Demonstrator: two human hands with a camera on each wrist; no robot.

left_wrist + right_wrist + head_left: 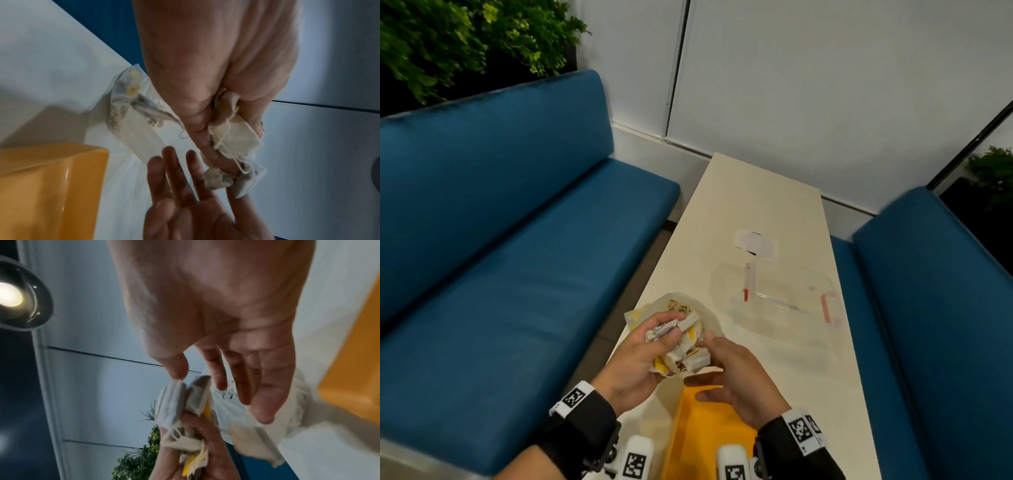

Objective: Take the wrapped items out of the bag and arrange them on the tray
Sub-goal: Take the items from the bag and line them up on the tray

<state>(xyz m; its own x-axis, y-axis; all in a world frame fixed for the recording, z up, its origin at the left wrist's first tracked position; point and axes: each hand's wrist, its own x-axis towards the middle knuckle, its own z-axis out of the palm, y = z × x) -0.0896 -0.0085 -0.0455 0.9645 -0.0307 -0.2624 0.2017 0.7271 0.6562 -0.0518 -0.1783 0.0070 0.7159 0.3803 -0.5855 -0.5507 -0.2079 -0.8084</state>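
Observation:
My left hand [666,346] grips a bunch of small paper-wrapped sachets [686,347] with strings and yellow tags, held just above the mouth of a clear plastic bag [710,313] that lies on the table. More sachets show inside the bag [137,129]. My right hand [719,371] hovers open beside the bunch, its thumb close to the sachets [185,402]. The right wrist view shows its fingers [242,386] straight and holding nothing. A yellow tray [705,428] lies at the near edge of the table, under my right hand.
A clear lidded container [784,298] with red clips sits on the white table [756,192] to the right of the bag. Beyond it lies a white slip [755,243]. Blue benches [500,240] flank the table on both sides.

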